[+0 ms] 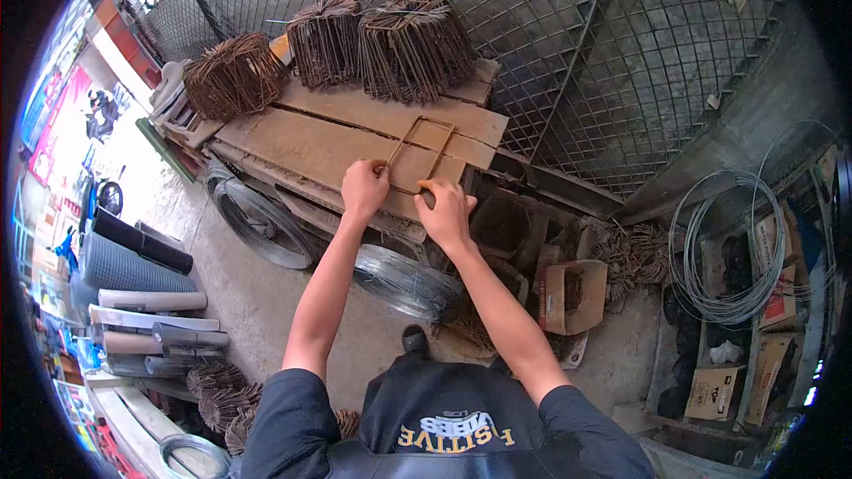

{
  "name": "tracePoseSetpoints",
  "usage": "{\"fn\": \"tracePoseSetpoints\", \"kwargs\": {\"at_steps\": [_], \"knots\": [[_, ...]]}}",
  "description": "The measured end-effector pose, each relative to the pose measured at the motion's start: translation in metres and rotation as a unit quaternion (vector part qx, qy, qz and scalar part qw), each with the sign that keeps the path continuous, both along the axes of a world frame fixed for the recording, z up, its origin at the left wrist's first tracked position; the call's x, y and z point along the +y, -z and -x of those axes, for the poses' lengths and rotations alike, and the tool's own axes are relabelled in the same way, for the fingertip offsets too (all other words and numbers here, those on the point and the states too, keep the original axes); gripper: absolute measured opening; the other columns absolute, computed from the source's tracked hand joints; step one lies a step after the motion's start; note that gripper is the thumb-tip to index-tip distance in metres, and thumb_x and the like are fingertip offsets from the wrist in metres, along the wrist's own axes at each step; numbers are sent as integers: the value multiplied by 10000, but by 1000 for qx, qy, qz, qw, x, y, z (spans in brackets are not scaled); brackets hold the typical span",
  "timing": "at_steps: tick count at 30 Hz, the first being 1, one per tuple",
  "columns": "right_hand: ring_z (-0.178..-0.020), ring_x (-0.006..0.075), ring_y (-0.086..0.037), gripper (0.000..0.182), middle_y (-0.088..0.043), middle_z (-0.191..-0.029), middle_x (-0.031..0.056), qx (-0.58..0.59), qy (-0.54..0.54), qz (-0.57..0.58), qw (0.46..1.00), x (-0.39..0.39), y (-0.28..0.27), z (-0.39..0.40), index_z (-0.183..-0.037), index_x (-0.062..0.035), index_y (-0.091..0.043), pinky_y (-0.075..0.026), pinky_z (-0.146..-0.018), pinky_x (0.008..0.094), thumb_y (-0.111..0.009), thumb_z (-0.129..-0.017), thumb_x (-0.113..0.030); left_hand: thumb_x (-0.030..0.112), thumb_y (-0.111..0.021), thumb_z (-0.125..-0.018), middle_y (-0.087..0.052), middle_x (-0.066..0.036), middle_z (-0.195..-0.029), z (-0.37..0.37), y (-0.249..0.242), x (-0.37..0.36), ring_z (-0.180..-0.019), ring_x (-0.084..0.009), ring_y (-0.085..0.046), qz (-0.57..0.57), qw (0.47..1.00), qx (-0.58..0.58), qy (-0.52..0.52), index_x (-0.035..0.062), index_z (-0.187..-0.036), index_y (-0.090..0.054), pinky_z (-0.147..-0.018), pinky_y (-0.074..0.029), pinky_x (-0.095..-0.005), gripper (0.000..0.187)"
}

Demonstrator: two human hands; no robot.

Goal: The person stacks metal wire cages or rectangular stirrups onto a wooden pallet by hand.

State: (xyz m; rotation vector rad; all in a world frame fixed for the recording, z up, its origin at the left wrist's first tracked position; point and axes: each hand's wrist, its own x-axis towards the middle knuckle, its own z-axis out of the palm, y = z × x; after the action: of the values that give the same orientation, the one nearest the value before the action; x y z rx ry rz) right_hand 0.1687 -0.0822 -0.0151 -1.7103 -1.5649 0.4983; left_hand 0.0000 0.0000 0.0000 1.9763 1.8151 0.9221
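Note:
A rectangular rebar stirrup (444, 151), bent from thin brown rod, lies over the right end of a wooden plank bench (328, 144). My left hand (365, 188) is closed on its near left corner, fingertips pinching the rod. At the near right corner, my right hand (445, 210) pinches the rod between thumb and fingers. Beyond my hands, a tied stirrup bundle (414, 49) stands at the back of the bench, with another bundle (324, 42) beside it. A rustier bundle (233, 76) sits farther left.
Wire mesh fencing (550, 62) rises behind the bench. Below its front edge are coils of wire (408, 282) (257, 217). An open cardboard box (586, 297) stands right, near a hanging wire coil (728, 248). Mesh rolls (133, 262) lie to the left.

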Motion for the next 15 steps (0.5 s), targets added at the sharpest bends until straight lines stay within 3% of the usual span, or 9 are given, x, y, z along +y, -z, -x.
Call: {"fn": "tracePoseSetpoints", "kwargs": {"at_steps": [5,9,11,15], "knots": [[-1200,291,-572,359,-689,-1259,64,-34,3,-59,998,-8,2,0,-1197,-137,-742,-347,-962,464,-729,-875,-295,179,-667,-868,-711,-218,-937,-4,2,-4,-895,-406,-704,-86,994,71,6,68,-969,-807,-810,-567,-494,205],[-1184,279,-567,352,-682,-1262,53,-34,9,-77,996,-18,-2,-2,-1201,-145,-743,-348,-960,462,-726,-879,-287,184,-654,-882,-721,-196,-958,-9,-3,-10,-936,-377,-700,-60,994,92,-5,88,-979,-812,-841,-535,-509,209],[-1183,270,-561,336,-676,-1244,52,-33,29,-98,994,-31,-4,-9,-1207,-139,-736,-361,-973,475,-711,-902,-277,222,-651,-902,-716,-154,-1063,-16,-8,-22,-1053,-324,-664,-88,981,165,-43,125,-1099,-793,-932,-461,-494,262],[-1163,279,-560,317,-676,-1197,44,10,72,-137,988,-70,11,-40,-1206,-149,-731,-361,-964,472,-704,-907,-252,215,-659,-914,-678,-109,-1151,-38,-9,-54,-1138,-277,-606,-169,977,127,-15,153,-1216,-742,-992,-378,-469,319]]}}
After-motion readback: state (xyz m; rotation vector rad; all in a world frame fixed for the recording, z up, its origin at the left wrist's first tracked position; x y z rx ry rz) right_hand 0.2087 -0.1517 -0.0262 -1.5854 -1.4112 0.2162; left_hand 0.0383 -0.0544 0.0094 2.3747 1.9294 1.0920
